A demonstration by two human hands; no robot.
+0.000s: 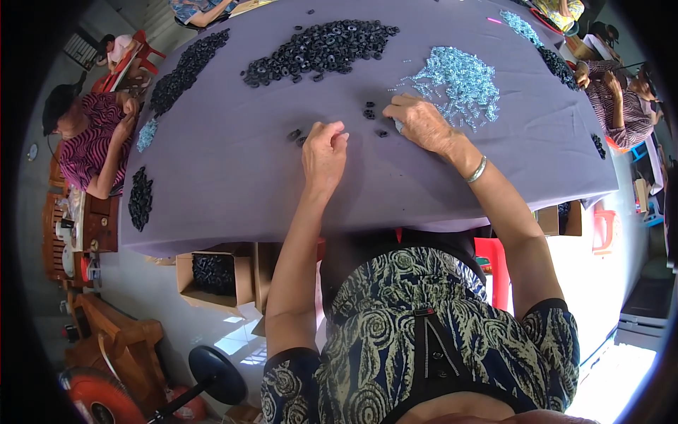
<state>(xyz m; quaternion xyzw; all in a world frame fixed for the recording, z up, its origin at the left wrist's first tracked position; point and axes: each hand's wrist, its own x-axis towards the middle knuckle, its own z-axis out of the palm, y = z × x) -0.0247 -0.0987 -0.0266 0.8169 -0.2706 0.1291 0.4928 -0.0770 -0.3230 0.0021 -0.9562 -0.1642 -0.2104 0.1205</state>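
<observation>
My left hand hovers over the purple-grey cloth with fingers curled in. What it holds, if anything, does not show. A few small black plastic pieces lie just left of it. My right hand is closed at the near left edge of a pile of small pale-blue, spring-like coils. A pale bluish bit shows under its fingers, too small to name. Several loose black pieces lie between my two hands. Farther back spreads a large heap of black ring-like plastic pieces.
The cloth-covered table has more black heaps at its left and right edges. Other people sit around it. Below the near edge stand cardboard boxes with black pieces inside, and a red chair beside me.
</observation>
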